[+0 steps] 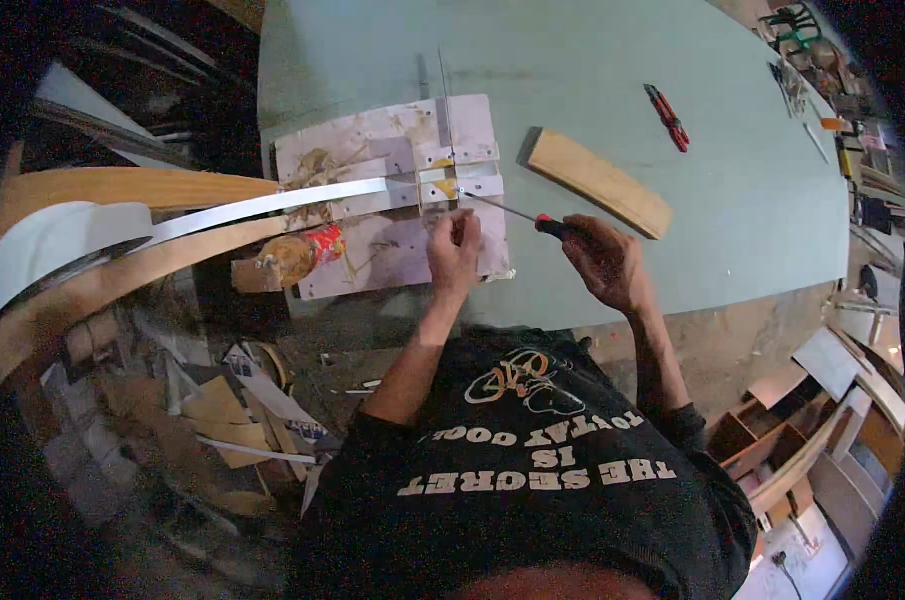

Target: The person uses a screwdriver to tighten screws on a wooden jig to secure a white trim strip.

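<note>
Lower centre of the frame, a worker in a dark printed shirt (533,450) leans over a screwdriver (550,226) at mid-frame, its shaft pointing left. The tool looks light and stiff, best gripped by its thick red-and-black handle; the slim shaft would offer less purchase. The right hand (608,262) is wrapped around that handle. The left hand (455,255), to its left, has curled fingers close together at a small slotted fixture (460,186); whether they pinch anything cannot be told. The screwdriver's tip meets, or nearly meets, the fixture, which sits on a stained white board (393,262). At left lie an amber bottle (291,258) and a long white strip (273,203). Farther up the pale green worktop (573,60) rest a wooden block (601,184) and a red-handled cutting tool (667,118).
</note>
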Action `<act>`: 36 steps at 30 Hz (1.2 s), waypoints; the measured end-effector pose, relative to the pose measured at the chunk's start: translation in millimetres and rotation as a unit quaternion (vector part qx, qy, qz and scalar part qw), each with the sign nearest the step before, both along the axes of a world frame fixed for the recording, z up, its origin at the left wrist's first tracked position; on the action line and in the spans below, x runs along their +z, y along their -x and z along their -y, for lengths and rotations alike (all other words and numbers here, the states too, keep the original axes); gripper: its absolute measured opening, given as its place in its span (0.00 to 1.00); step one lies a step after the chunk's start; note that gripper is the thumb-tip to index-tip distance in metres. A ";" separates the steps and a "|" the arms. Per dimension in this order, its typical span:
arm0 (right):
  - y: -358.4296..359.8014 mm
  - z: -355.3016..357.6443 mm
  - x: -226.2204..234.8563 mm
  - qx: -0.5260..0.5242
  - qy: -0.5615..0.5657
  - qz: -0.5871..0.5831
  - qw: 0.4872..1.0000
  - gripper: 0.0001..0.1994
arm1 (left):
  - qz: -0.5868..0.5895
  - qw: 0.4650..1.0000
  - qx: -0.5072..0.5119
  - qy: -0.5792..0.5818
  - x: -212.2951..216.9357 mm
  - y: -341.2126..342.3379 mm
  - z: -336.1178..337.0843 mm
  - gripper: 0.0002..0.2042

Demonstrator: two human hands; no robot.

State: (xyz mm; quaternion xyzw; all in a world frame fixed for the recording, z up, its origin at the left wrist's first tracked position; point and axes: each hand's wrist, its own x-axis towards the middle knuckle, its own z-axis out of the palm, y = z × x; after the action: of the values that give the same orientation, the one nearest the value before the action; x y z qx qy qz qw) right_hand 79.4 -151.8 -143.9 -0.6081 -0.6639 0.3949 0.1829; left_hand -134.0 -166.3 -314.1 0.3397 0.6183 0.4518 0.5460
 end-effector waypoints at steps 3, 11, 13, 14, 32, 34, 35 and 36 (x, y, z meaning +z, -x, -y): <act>7.0 -4.0 0.2 -0.016 0.003 0.013 1.000 0.14 | 0.082 0.995 -0.006 0.053 16.1 2.9 -14.7 0.16; 5.3 -8.6 -11.0 -0.047 0.051 -0.047 0.997 0.14 | 0.148 0.982 0.004 0.113 9.1 3.5 -16.0 0.20; 3.6 -8.8 -14.4 -0.046 0.044 -0.050 0.997 0.14 | 0.198 0.972 0.026 0.120 4.8 1.7 -17.2 0.20; 1.9 -10.1 -15.7 -0.046 0.040 -0.053 0.997 0.14 | 0.216 0.969 0.020 0.122 4.8 1.9 -17.0 0.20; 20.0 -65.1 30.8 0.221 -0.127 0.121 0.959 0.20 | 0.561 0.815 0.114 0.087 7.8 -49.1 -32.7 0.11; 11.7 -64.7 16.7 0.210 -0.041 0.224 0.951 0.18 | 0.581 0.802 0.107 0.090 6.9 -48.4 -36.9 0.12; 9.9 -65.6 14.7 0.202 -0.002 0.277 0.940 0.17 | 0.580 0.799 0.119 0.103 9.5 -47.2 -36.7 0.12; 9.9 -66.4 14.7 0.109 0.099 0.259 0.954 0.15 | 0.579 0.796 0.131 0.116 12.5 -46.0 -35.5 0.12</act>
State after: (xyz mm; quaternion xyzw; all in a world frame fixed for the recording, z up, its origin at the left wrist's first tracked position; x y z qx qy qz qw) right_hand 69.5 -85.4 -129.1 -0.6288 -0.7080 0.3050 -0.1010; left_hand -88.0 -130.8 -301.6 -0.1352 0.2733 0.5559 0.7733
